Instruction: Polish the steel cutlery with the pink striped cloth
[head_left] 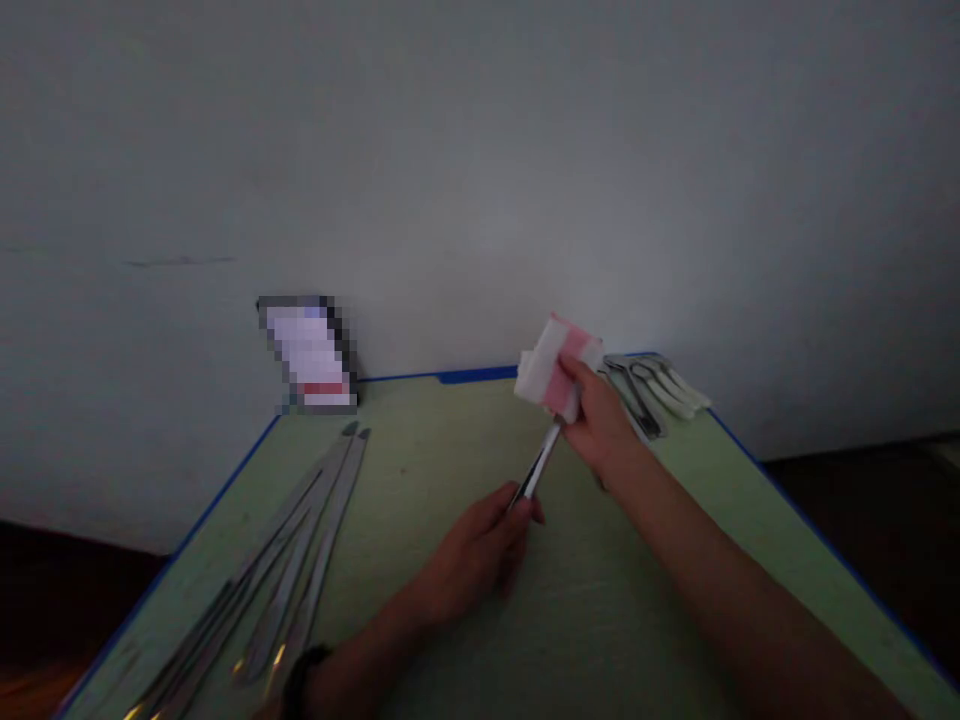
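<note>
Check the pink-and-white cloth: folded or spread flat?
Folded: the cloth sits bunched in the right hand, wrapped around the metal tool's end.

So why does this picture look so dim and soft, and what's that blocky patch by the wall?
Head view: lighting is dim and flat, corners darkening; the left hand and right hand look soft, the cloth slightly blurred; small glints on the long metal tools; the card is deliberately pixelated.

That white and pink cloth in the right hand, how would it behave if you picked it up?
The cloth looks folded and bunched around the tool, so probably soft and floppy. The right hand pinches it easily, suggesting it's light.
</note>
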